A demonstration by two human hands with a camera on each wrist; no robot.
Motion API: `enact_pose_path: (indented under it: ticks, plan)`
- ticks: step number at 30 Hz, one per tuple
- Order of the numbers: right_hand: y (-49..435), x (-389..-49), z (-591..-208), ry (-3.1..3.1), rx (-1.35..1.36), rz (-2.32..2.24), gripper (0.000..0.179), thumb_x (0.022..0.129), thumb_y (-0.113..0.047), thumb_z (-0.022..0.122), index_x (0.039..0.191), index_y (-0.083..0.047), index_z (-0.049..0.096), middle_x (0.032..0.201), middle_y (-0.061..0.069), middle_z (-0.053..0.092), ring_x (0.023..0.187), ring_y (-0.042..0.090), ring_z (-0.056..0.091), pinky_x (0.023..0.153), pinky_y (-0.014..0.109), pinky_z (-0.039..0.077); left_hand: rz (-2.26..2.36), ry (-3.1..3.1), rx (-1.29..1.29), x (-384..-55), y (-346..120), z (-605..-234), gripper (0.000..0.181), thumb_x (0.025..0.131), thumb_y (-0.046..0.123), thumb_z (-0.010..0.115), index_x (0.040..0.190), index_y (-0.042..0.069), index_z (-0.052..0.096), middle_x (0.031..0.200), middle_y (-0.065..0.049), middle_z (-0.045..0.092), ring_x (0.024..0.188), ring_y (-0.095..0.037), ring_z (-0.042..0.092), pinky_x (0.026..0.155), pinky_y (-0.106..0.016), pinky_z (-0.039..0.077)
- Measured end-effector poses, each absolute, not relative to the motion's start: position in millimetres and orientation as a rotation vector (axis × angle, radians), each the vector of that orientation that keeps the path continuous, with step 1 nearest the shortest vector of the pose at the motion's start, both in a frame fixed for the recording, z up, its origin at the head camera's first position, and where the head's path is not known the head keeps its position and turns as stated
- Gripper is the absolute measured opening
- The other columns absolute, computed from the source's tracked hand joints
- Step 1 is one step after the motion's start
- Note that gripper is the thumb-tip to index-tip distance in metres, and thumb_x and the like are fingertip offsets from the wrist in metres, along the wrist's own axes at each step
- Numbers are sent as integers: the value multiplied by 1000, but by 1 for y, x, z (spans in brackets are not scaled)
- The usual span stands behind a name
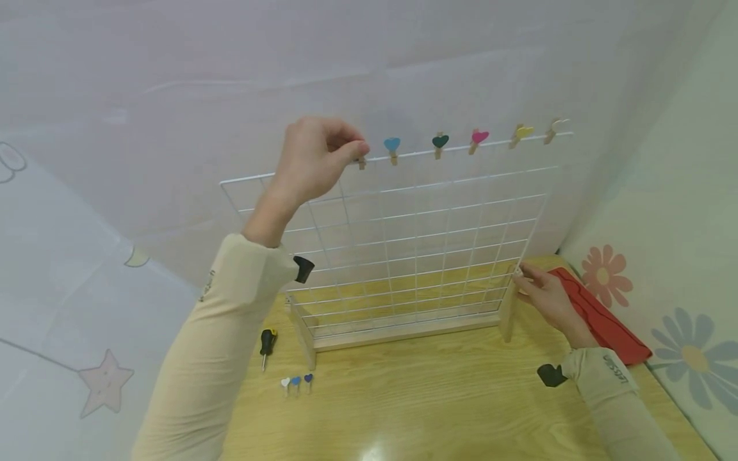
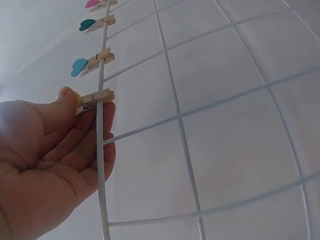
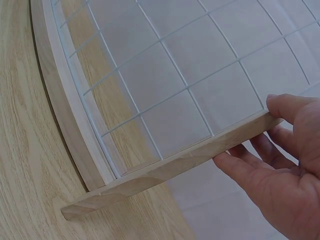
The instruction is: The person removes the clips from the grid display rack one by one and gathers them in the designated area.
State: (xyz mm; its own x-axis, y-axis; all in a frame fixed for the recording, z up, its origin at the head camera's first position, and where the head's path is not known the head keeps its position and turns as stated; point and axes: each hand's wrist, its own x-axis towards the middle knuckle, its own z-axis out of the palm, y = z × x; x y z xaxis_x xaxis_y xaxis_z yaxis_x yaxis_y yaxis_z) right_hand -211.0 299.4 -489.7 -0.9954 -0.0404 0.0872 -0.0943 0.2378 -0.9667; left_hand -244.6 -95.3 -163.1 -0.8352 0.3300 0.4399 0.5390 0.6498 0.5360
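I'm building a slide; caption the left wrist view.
Left hand pinches a yellow-topped clip on a white wire grid near a blue clip, green clip and pink clip.

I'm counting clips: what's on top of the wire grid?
Six heart clips sit along its top wire; the left hand pinches one, mostly covering its yellow heart.

White wire grid (image 1: 416,238) stands in wooden stand (image 1: 403,332), ctr head view; yellow-topped wooden clip (image 2: 96,98) grips top bar (image 1: 416,153), L-ctr L-wrist view.
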Motion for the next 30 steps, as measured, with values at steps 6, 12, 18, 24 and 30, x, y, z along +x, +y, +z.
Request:
enact_pose_path:
  ticks: [6,12,18,24,30]
  plan:
    - [298,-211,-489,-2433,125,1912,60,101,-26,51,145,9,30,132,26,41,99,-6,55,87,30,50,-994,-2480,-694,-246,-96,-169,13,90,16,70,92,4,74,87,-7,73,78,-18,69,69,-20,47]
    - [297,-211,-490,-2438,116,1919,61,101,-26,51,145,8,29,135,28,40,99,-7,54,89,34,48,-995,-2412,-675,-250,-95,-175,12,90,14,69,90,3,75,86,-8,73,75,-20,68,67,-17,45]
    - [297,-211,-490,-2435,122,1920,61,100,-26,52,145,8,30,134,27,40,99,-7,54,88,32,49,-1113,-2326,-649,-248,-96,-171,13,90,13,68,89,2,74,81,-8,73,70,-10,65,69,-18,46]
    - [297,-212,-490,-2419,117,1919,60,100,-25,52,145,9,30,133,29,40,99,-7,55,86,30,50,-1389,-2190,-713,-246,-102,-161,10,89,12,70,90,3,74,74,0,71,70,-10,65,71,-20,50]
    - [297,-214,-492,-2403,70,1946,60,100,-23,53,144,10,29,126,14,48,98,-9,54,84,23,51,-1559,-2151,-752,-244,-117,-161,6,86,10,72,89,6,74,76,0,70,72,-16,66,70,-24,53]
